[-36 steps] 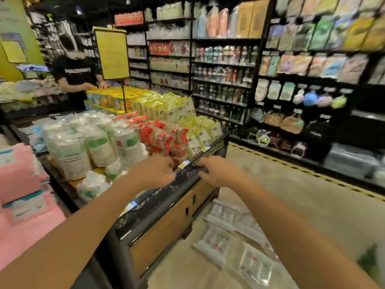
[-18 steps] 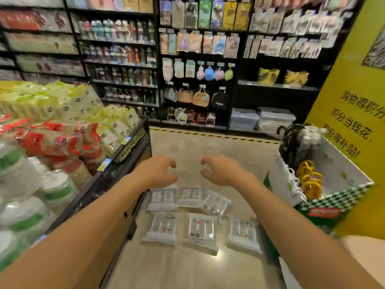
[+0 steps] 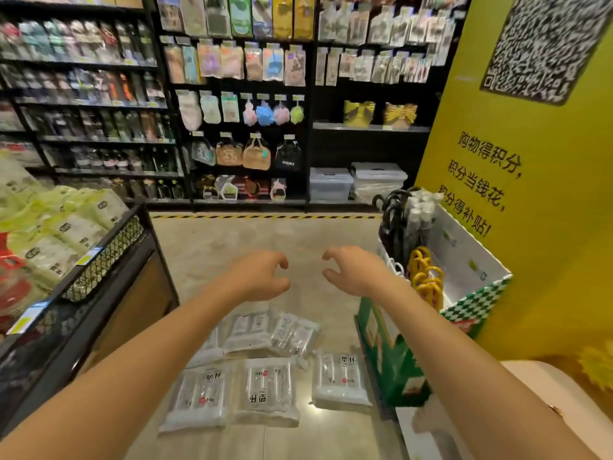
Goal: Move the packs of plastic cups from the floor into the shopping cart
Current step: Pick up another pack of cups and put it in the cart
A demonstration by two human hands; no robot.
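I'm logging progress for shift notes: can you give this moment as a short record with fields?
left hand: empty, fingers loosely curled, in the air
right hand: empty, fingers loosely curled, in the air
packs of plastic cups: at least six, lying on the floor
shopping cart: cannot make one out
progress: no pack lifted yet
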